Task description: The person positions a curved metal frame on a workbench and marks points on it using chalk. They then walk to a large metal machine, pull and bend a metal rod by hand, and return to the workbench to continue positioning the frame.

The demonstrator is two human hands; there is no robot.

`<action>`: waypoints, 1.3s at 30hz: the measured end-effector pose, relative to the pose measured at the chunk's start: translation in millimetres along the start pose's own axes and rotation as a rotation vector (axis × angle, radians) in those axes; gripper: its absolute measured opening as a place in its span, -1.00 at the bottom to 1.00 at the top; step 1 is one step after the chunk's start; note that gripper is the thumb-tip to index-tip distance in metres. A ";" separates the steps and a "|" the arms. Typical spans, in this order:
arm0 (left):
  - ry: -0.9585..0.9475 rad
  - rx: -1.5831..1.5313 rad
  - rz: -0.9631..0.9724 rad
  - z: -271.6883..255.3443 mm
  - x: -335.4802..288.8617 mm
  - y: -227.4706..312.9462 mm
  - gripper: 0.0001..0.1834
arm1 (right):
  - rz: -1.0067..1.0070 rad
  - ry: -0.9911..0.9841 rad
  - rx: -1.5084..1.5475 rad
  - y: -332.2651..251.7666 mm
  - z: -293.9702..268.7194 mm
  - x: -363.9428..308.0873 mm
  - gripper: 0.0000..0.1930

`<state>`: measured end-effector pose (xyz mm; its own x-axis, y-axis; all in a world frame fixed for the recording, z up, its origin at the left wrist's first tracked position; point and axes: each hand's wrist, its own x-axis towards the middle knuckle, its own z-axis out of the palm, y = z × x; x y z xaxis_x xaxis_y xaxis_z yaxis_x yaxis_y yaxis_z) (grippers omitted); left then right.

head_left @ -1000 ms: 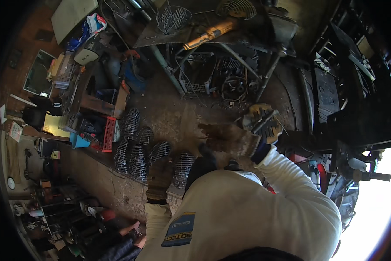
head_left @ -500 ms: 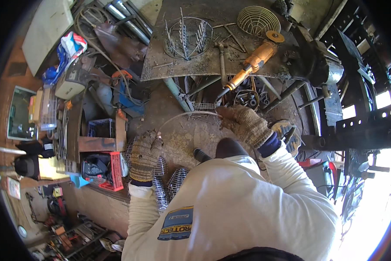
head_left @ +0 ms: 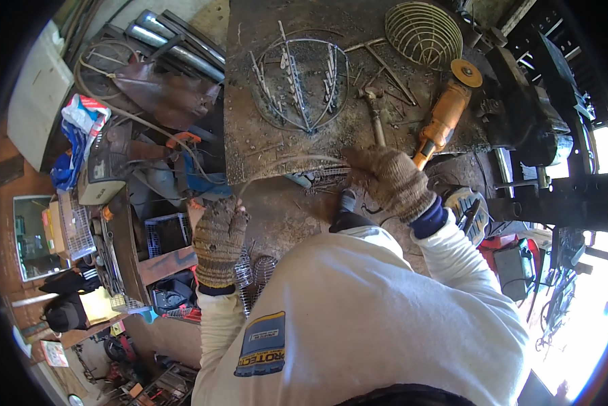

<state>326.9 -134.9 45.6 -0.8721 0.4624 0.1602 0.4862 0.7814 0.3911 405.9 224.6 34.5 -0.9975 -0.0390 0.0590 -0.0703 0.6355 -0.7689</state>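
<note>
A thin metal rod [head_left: 297, 158], bent into an arc, spans between my two gloved hands over the front edge of the worktable [head_left: 240, 128]. My left hand [head_left: 219, 243] is closed on its left end, beside the table's near left corner. Its other end is in my right hand [head_left: 393, 184], closed near the table's front edge by the hammer [head_left: 377, 120] handle. Farther back on the table stands a wire ring fixture with notched upright bars [head_left: 291, 76]. An orange angle grinder [head_left: 446, 111] lies to the right of the hammer.
A round wire grille [head_left: 422, 37] sits at the table's back, near loose rods. A dark vise [head_left: 551, 145] is on the right. Metal pipes [head_left: 175, 51] lie at the far left. Wire coil-like pieces [head_left: 265, 271] are on the floor beside my left forearm.
I have moved closer to the worktable, which now fills more of the near view. The arc of rod, held in both hands throughout, now reaches over the table's front edge.
</note>
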 end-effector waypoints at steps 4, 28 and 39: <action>0.077 0.119 0.144 0.3 66.5 -7.6 -0.78 | -0.027 0.071 0.080 2.2 -21.6 44.2 -0.58; 0.188 0.145 0.373 80.6 293.8 -71.2 -0.76 | 0.344 0.442 -0.207 93.4 -34.0 205.3 -0.60; 0.232 0.004 0.379 103.4 289.2 -81.2 -0.73 | 0.375 0.337 -0.135 103.5 -29.7 208.5 -0.59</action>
<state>41.1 -21.3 -33.6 -0.6212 0.6107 0.4910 0.7739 0.5765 0.2621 190.9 305.2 -13.9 -0.8946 0.4467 0.0135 0.3155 0.6526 -0.6889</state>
